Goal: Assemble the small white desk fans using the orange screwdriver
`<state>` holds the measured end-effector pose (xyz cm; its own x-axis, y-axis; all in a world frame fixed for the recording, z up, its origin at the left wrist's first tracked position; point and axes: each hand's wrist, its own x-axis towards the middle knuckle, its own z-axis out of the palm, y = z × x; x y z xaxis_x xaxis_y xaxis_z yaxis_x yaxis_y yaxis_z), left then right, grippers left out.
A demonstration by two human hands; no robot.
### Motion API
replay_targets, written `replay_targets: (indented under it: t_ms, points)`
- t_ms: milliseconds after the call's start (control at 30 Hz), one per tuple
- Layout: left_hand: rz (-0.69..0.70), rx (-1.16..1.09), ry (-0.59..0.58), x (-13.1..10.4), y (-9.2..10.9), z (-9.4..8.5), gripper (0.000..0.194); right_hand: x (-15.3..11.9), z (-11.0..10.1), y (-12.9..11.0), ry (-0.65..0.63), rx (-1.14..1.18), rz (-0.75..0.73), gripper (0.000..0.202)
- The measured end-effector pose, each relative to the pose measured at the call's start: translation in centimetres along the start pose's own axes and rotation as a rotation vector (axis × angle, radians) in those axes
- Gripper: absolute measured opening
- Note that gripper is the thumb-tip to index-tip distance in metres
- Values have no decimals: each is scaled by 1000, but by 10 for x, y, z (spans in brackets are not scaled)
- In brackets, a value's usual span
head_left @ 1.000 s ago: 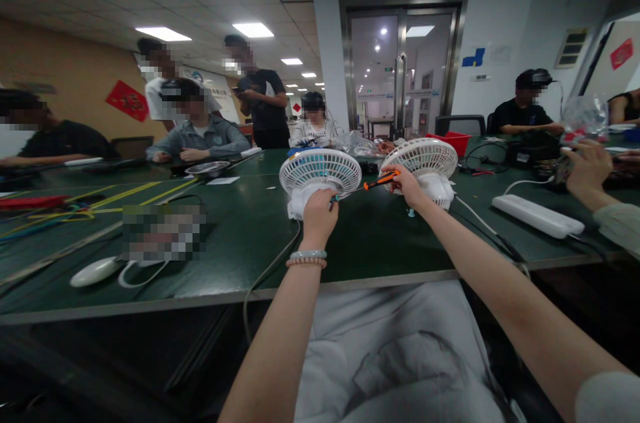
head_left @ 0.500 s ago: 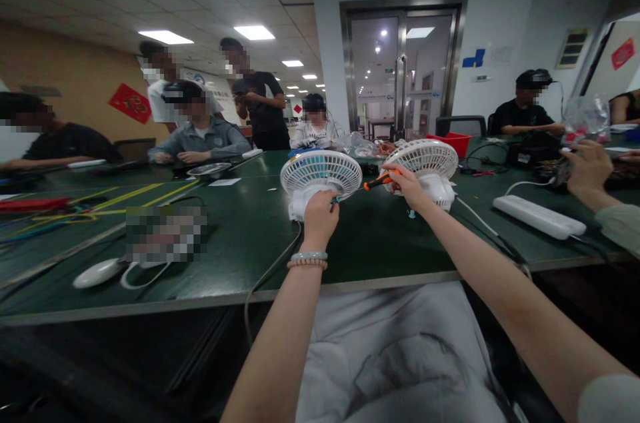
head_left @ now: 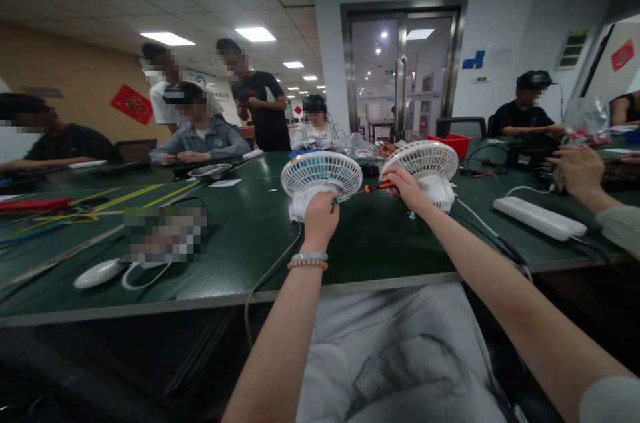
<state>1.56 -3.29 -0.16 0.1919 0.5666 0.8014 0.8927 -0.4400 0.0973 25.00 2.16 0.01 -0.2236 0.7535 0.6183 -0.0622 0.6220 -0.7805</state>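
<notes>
- Head view: left hand is mostly closed, fingers curled on the white rear housing of the left fan, thumb side by a small teal piece; whether it pinches that piece cannot be told
- Right hand is closed on an orange-and-black screwdriver, whose thin shaft points toward the left hand; whether its tip touches anything is too small to tell
- Left fan stands just beyond the left hand, its round grille facing away; its cord drops over the table edge, to the left of that hand
- Right fan stands just behind the right hand, and a small light-blue piece shows under it, below that hand
- Two bracelets circle the left wrist
- Green table lies under both hands
- White power strip rests well to the right of the right hand, near a co-worker's hand with its fingers bent
- Red bin sits beyond the right hand, clear plastic bags beyond both hands
- White oval object lies well to the left of the left hand
- Person in a grey shirt sits across the table, beyond and left of the left hand
</notes>
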Motion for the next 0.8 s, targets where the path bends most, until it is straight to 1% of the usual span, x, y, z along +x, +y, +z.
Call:
replay_targets:
  t_ms: [67,167,233,367,533,667,800]
  points:
    - [1,-3,2,0,0,0,24,1,-1,4,-8,83,16,20]
    - [7,-3,7,0,0,0,23,3,-1,7,-1,131,37,23]
    - [15,1,11,0,-1,0,23,3,-1,7,10,127,44,22]
    - [26,4,16,0,-3,2,23,1,1,3,28,68,36,16]
    - [30,-4,26,0,-5,4,24,-1,3,3,46,5,31,26]
    - [28,1,25,-1,-5,4,25,2,1,7,12,85,48,24]
    - [20,0,20,-1,-3,3,25,6,-1,12,34,148,50,18]
